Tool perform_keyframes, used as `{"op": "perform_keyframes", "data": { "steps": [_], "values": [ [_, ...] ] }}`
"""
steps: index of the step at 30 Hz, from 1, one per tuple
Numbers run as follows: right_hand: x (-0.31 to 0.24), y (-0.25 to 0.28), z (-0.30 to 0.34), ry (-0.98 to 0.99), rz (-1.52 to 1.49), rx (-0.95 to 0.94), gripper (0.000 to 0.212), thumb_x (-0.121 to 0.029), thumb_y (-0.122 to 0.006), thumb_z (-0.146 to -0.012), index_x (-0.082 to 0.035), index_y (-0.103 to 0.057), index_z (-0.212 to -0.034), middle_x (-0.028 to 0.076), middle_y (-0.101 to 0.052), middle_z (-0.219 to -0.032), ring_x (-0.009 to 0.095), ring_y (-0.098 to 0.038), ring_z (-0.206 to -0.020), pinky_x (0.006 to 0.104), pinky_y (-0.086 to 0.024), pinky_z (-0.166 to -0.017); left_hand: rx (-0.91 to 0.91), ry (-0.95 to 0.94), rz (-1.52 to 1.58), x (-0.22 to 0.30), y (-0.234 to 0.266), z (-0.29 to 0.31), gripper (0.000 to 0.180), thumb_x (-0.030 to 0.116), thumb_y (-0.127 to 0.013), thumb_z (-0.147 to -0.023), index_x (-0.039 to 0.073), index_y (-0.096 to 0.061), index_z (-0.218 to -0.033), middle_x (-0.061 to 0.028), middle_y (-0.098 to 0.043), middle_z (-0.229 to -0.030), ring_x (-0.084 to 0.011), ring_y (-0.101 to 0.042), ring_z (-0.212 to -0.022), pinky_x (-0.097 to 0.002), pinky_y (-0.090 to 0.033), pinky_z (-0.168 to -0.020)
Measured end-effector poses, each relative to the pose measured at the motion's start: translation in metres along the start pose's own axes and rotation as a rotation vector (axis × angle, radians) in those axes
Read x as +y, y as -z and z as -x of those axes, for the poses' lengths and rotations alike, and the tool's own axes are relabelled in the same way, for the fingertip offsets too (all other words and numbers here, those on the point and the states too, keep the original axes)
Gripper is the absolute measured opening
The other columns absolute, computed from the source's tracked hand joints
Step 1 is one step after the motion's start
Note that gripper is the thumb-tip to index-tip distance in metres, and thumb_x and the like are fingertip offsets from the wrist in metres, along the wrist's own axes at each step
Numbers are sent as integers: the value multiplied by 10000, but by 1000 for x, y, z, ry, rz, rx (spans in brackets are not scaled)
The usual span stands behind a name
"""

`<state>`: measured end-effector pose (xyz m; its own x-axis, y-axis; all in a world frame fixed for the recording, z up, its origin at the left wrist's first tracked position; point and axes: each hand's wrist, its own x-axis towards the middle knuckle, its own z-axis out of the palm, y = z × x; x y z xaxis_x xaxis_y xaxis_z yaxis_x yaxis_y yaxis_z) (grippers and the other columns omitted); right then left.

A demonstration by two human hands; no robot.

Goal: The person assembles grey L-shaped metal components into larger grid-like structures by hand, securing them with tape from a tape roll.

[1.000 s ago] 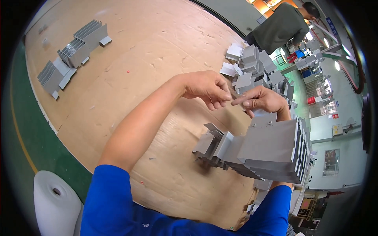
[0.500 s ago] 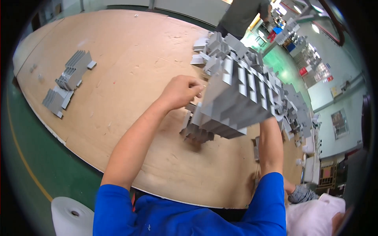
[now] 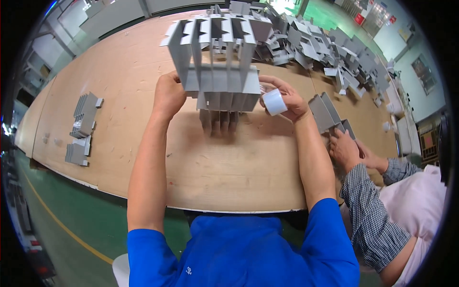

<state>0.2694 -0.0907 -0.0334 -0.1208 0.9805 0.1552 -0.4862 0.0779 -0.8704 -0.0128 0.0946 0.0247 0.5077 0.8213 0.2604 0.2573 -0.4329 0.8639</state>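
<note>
In front of me stands a grey interlocking divider grid (image 3: 221, 79), its slotted panels rising upright. My left hand (image 3: 170, 94) is closed on its left side, with the fingertips hidden behind the panels. On the right, my right hand (image 3: 289, 99) curls around a roll of white tape (image 3: 274, 102). Its fingers reach toward the grid's right edge; whether they also grip the grid I cannot tell. Below the grid, a blurred lower set of grey panels (image 3: 219, 122) shows near the tabletop.
A brown-topped table (image 3: 229, 177) spans the view. Several grey divider pieces (image 3: 83, 122) lie at left, and a heap of grey panels (image 3: 311, 45) fills the back right. Close on my right, a co-worker's hands (image 3: 346, 146) handle a grey folded piece (image 3: 327, 112).
The grid has swung left and turned in front of me. My left hand, earlier apart from it, now grips its side. The tape roll has come into view at my right hand. The head view has shifted.
</note>
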Motion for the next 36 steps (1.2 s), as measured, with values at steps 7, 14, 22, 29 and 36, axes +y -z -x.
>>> {"op": "perform_keyframes", "data": {
  "steps": [7, 14, 22, 29, 36],
  "values": [
    [0, -28, 6, -110, 409, 193, 757, -12, -598, -674, -13, -480, -1422, 62, -643, -1060, 151, -635, -943, 294, -530, -818, 7, -12, 12, -3, -9, 30, 212, 150, -681, -941, -55, -735, -929, -76, -736, -771, -96, -651, -726, -272, -501, -659],
    [-11, -54, 14, -129, 683, 287, 449, -51, -621, -736, -1, -628, -1183, 68, -673, -1070, 150, -628, -970, 300, -517, -836, 34, -12, 119, -13, -25, 50, 217, 135, -668, -948, -47, -722, -1055, -94, -743, -899, -165, -686, -844, -303, -528, -787],
    [-19, -70, 14, -184, 883, 230, 497, -39, -623, -772, -43, -584, -1268, 87, -700, -1043, 161, -631, -967, 323, -518, -831, -174, -267, 42, 10, -42, 84, 836, 264, -840, -717, -18, -465, -1409, -190, -546, -1297, -331, -539, -1210, -440, -421, -1074],
    [-19, -99, 23, -237, 1147, 303, 619, -36, -648, -767, -54, -488, -1364, 138, -698, -998, 228, -646, -918, 378, -528, -826, 252, -153, -11, 17, -110, 94, 1113, 328, -938, -621, -36, -321, -1473, -214, -405, -1438, -369, -429, -1343, -467, -382, -1135],
    [-3, -90, 37, -115, 1180, 240, 656, -24, -674, -767, -6, -476, -1393, 199, -724, -1101, 329, -693, -1043, 413, -545, -890, 409, -277, -207, -4, -119, 91, 945, 177, -908, -660, -13, -378, -1419, -200, -467, -1361, -378, -478, -1300, -442, -411, -1098]
  ]
}}
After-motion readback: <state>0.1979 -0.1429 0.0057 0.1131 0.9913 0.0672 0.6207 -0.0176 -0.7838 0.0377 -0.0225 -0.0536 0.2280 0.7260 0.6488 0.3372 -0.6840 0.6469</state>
